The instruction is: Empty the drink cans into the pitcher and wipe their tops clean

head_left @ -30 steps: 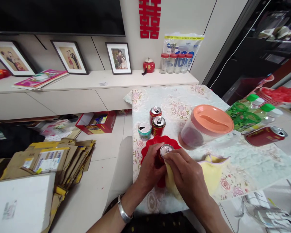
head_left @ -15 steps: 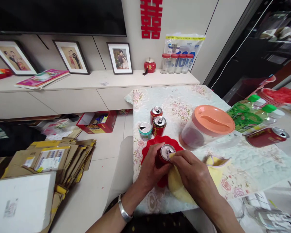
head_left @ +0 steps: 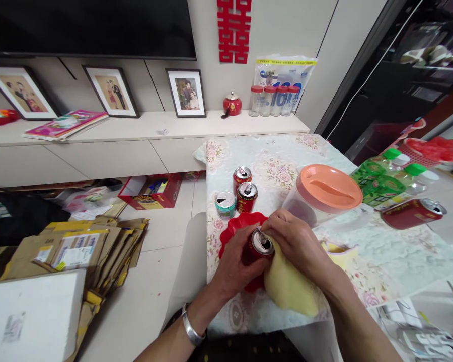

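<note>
a dark red can [head_left: 260, 244] is clamped by the fingers of the left hand [head_left: 232, 264]; a yellow cloth [head_left: 291, 287] is pinched at its rim by the right hand [head_left: 295, 235]. under the left fingers, a red dish [head_left: 231, 229] is seen.

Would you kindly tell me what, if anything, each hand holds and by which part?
Left hand: a dark red can, around its side. Right hand: a yellow cloth, by its upper end.

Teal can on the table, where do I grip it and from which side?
Probably best by the round side wall of the teal can, coming from the left: it stands upright, two taller cans crowd its right, and the bowl sits close in front.
</note>
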The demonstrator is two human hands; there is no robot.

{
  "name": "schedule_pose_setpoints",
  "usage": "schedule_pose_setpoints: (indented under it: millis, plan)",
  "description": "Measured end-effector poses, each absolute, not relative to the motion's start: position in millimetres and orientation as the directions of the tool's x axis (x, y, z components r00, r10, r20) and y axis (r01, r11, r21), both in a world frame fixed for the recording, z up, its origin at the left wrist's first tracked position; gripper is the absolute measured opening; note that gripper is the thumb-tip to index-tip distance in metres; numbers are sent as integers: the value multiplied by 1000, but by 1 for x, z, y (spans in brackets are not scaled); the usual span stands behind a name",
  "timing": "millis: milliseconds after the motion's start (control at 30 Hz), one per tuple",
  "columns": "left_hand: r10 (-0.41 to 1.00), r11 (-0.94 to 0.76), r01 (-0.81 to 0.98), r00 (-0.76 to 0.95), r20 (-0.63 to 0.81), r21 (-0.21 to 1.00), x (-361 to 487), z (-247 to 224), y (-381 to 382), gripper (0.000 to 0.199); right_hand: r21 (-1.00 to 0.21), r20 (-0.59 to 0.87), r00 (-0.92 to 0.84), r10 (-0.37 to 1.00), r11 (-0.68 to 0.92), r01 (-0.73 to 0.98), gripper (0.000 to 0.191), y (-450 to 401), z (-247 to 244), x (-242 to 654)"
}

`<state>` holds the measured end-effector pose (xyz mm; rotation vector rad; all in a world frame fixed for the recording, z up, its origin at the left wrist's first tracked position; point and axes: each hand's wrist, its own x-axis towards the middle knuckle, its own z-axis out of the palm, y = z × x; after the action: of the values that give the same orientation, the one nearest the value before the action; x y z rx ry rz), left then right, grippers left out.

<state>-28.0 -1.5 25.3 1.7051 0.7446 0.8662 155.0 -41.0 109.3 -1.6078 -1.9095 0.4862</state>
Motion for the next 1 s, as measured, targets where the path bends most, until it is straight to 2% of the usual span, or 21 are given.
schedule_pose_setpoints:
  millis: [100,267,433,667,867,1000]
  plan:
    - [779,-217,10,604,167,976,-29,25,-1,65,-645,151,-210,966,257,720,23,-28,114,163]
    - [781,-195,39,611,131,980,-30,23,-2,72,-647,97,-331,939,312,696,23,-13,117,168]
    - [816,-168,58,568,106,984,-29,19,-5,89,-546,24,-230,973,206,813,16,-14,121,167]
    - [827,-175,45,549,122,984,-28,16,-6,86,-473,-33,-76,997,51,880,13,-28,121,165]
    - [844,-160,54,525,108,986,-27,23,-6,79,-516,-26,-76,997,52,855,14,-47,120,165]
    - [826,-140,32,554,99,990,-27,28,-6,68,-594,110,-29,994,89,799,13,-57,112,164]
